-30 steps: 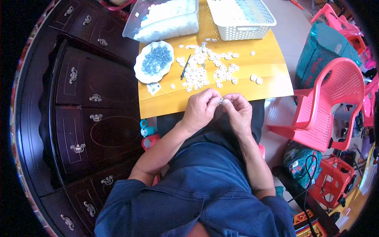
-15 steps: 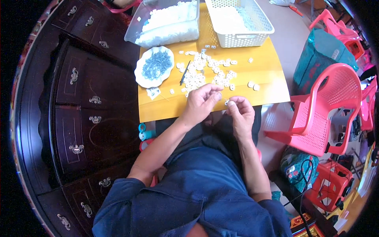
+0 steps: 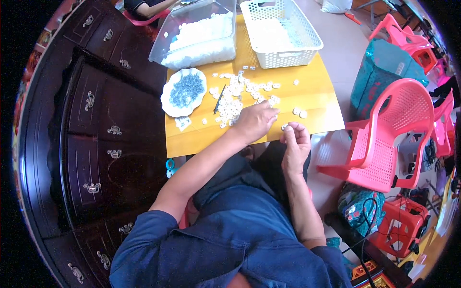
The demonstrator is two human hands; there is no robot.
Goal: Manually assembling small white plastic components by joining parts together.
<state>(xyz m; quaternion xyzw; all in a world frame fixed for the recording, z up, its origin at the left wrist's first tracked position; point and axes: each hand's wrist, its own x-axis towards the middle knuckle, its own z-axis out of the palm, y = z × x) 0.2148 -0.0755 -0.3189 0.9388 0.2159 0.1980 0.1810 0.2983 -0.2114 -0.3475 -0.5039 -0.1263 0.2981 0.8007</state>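
Note:
My right hand is at the table's near edge, thumb and fingers pinched on a small white plastic piece. To its left, my left hand reaches over the tabletop with its fingers bent together, the tips at the near right side of scattered small white pieces. Whatever its fingertips hold is hidden. Two round white pieces lie just beyond my right hand. Left of the scatter is a thin black stick-like tool. A scalloped white dish holds many thin, grey-blue metal bits.
Along the table's far side stand a clear plastic bin of white pieces and a white perforated basket. A small packet lies below the dish. Dark drawers flank the left; a pink chair stands right. Another person's arm shows beyond.
My left hand has moved right and forward, onto the near right side of the scattered pieces. My right hand keeps its pinch, shifted slightly right. The view has shifted a little.

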